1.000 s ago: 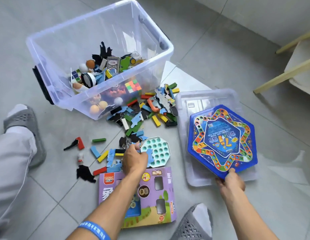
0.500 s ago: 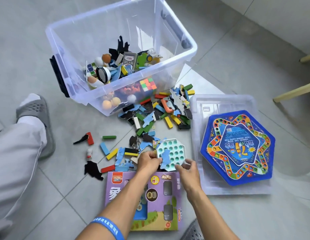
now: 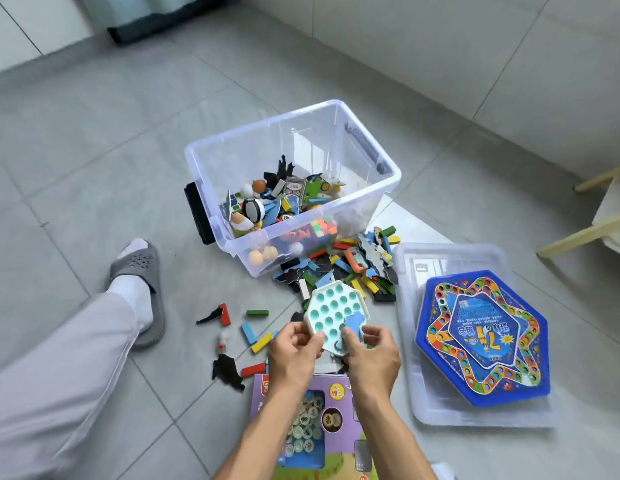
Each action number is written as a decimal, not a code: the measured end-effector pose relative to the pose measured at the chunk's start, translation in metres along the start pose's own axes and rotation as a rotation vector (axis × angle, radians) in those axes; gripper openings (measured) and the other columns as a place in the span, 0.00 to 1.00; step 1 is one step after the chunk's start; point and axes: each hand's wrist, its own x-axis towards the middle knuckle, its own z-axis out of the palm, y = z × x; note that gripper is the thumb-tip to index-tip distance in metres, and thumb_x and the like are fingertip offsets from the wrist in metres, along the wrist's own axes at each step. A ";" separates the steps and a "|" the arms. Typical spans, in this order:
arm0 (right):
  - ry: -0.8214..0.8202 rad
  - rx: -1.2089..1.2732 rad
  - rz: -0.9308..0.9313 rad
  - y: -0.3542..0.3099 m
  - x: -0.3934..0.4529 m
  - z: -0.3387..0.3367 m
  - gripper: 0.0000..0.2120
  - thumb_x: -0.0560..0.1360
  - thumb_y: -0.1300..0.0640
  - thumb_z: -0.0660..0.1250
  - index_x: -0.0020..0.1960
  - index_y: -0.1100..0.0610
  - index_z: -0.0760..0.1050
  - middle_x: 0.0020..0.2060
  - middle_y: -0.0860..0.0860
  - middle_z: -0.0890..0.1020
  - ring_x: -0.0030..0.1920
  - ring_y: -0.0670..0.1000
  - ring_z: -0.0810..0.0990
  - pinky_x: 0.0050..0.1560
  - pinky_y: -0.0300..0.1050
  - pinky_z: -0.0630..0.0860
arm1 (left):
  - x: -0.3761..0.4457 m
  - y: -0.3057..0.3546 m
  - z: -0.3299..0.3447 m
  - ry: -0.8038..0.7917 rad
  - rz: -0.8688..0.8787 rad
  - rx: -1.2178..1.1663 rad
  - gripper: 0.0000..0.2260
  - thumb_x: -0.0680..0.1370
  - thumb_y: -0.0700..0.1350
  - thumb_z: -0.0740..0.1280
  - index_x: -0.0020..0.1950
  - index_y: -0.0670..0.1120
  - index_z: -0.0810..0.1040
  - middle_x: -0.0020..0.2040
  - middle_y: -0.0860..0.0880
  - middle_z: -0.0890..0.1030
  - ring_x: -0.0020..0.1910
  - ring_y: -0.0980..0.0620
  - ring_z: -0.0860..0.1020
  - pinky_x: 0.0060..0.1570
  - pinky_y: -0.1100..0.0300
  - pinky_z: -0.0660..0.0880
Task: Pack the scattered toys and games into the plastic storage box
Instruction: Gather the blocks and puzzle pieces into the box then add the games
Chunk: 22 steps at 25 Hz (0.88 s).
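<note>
A clear plastic storage box (image 3: 367, 143) stands on the tiled floor, partly filled with small toys, a cube puzzle and balls. Both hands hold a white and teal pop-bubble board (image 3: 331, 311) lifted off the floor in front of the box. My left hand (image 3: 293, 351) grips its left edge. My right hand (image 3: 372, 355) pinches its lower right edge, where a blue puzzle piece (image 3: 353, 323) lies on the board. Loose coloured blocks and puzzle pieces (image 3: 357, 268) lie between the box and my hands.
The clear box lid (image 3: 450, 258) lies on the right with a blue hexagonal game board (image 3: 481, 336) on it. A purple chess-set box (image 3: 312, 427) lies under my forearms. A leg and grey slipper (image 3: 142, 282) are at left. Wooden furniture legs (image 3: 585, 233) stand at far right.
My right hand let go of the blue hexagonal board and came to the pop-bubble board. Both hands have lifted that board off the floor. The camera has tilted up.
</note>
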 end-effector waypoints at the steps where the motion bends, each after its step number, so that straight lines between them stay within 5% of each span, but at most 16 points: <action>1: 0.004 0.003 0.014 -0.006 -0.009 0.000 0.13 0.68 0.52 0.76 0.47 0.53 0.76 0.44 0.49 0.82 0.43 0.52 0.81 0.47 0.51 0.79 | -0.010 0.005 -0.007 0.018 0.032 0.004 0.04 0.73 0.38 0.73 0.45 0.44 0.79 0.39 0.45 0.85 0.35 0.50 0.81 0.39 0.57 0.79; 4: -0.020 -0.065 0.050 -0.024 -0.039 0.005 0.11 0.68 0.54 0.73 0.48 0.54 0.75 0.42 0.49 0.81 0.41 0.51 0.80 0.44 0.46 0.75 | -0.041 0.013 -0.022 0.084 0.145 0.119 0.06 0.71 0.41 0.74 0.41 0.47 0.78 0.34 0.49 0.84 0.34 0.53 0.82 0.35 0.61 0.78; 9: -0.055 -0.459 -0.275 -0.046 -0.068 0.011 0.08 0.73 0.58 0.65 0.50 0.57 0.80 0.40 0.54 0.85 0.35 0.53 0.78 0.36 0.44 0.72 | -0.061 0.037 -0.052 0.160 0.269 0.226 0.07 0.72 0.44 0.73 0.39 0.49 0.76 0.33 0.52 0.83 0.34 0.59 0.81 0.36 0.61 0.79; 13: -0.081 0.092 -0.030 -0.093 -0.062 0.011 0.08 0.71 0.61 0.67 0.49 0.59 0.81 0.38 0.54 0.85 0.31 0.53 0.83 0.35 0.52 0.83 | -0.050 0.072 -0.077 0.184 0.135 -0.001 0.04 0.72 0.43 0.74 0.41 0.49 0.80 0.37 0.51 0.86 0.37 0.54 0.84 0.42 0.51 0.82; 17: -0.317 0.577 0.167 -0.216 -0.029 0.022 0.10 0.75 0.66 0.67 0.54 0.70 0.76 0.44 0.63 0.83 0.35 0.57 0.83 0.34 0.44 0.83 | -0.008 0.168 -0.086 0.108 0.168 -0.276 0.06 0.75 0.44 0.72 0.49 0.44 0.79 0.46 0.46 0.85 0.41 0.49 0.85 0.40 0.56 0.82; 20: -0.441 0.533 0.242 -0.274 -0.002 0.026 0.13 0.78 0.56 0.66 0.54 0.66 0.71 0.53 0.63 0.78 0.50 0.60 0.82 0.52 0.51 0.82 | 0.039 0.221 -0.081 0.103 0.070 -0.309 0.18 0.79 0.55 0.65 0.59 0.42 0.75 0.52 0.43 0.80 0.48 0.43 0.83 0.30 0.57 0.81; 22: -0.421 0.473 0.203 -0.267 0.006 0.011 0.13 0.79 0.55 0.64 0.59 0.62 0.70 0.56 0.61 0.75 0.52 0.59 0.80 0.57 0.51 0.80 | 0.049 0.215 -0.075 0.124 0.036 -0.225 0.20 0.79 0.56 0.62 0.62 0.42 0.75 0.54 0.43 0.77 0.50 0.42 0.80 0.36 0.56 0.80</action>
